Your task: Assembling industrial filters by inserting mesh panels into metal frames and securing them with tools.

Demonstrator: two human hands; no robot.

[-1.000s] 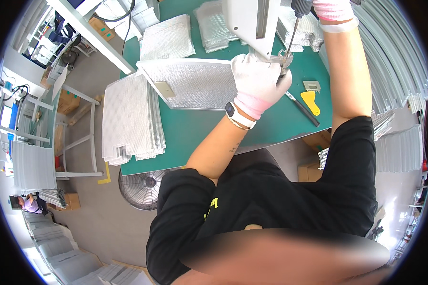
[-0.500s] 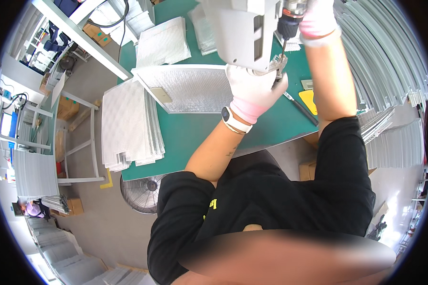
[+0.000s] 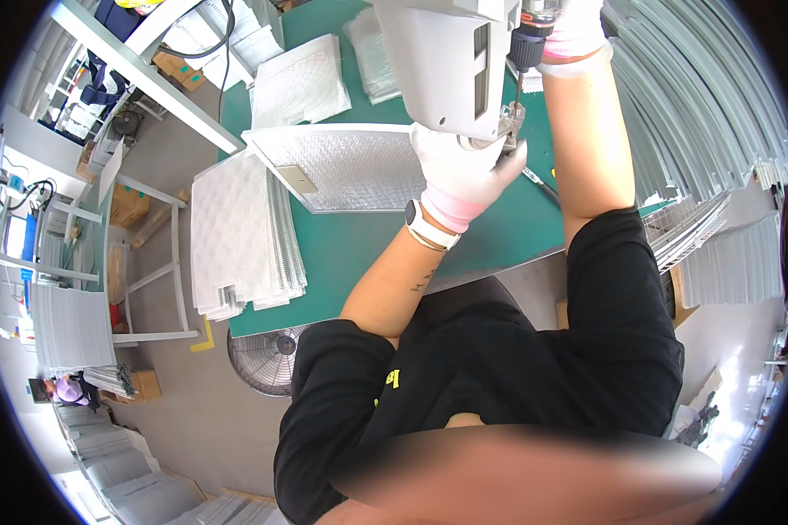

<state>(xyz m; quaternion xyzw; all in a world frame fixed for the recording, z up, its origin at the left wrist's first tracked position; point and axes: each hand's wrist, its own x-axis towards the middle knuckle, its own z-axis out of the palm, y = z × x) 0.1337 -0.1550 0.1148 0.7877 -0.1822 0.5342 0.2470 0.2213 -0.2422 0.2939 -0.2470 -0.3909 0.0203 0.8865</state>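
My left hand (image 3: 462, 173), in a white glove with a pink cuff, is closed round a small clear and metallic fitting (image 3: 512, 122) beneath a pale grey machine housing (image 3: 442, 66). A silver mesh panel (image 3: 359, 171) in a white frame stands tilted just left of that hand; whether the fingers also grip its frame is hidden. At the top edge, my gloved right hand (image 3: 578, 31) is wrapped round a drill (image 3: 528, 44), its body partly out of view. The drill's thin bit points down at the fitting. A black-handled tool (image 3: 543, 186) lies on the green table beside my right forearm.
Stacked mesh sheets (image 3: 241, 232) lie at the green table's (image 3: 324, 271) left edge, more sheets (image 3: 302, 79) behind. Long grey strips (image 3: 700, 96) are stacked along the right. A white frame post (image 3: 149, 74) crosses the far left. A round fan (image 3: 267, 359) stands below the table.
My right hand and forearm have shifted slightly left with the drill, and the forearm now covers most of the yellow piece on the table. My left hand keeps its hold.
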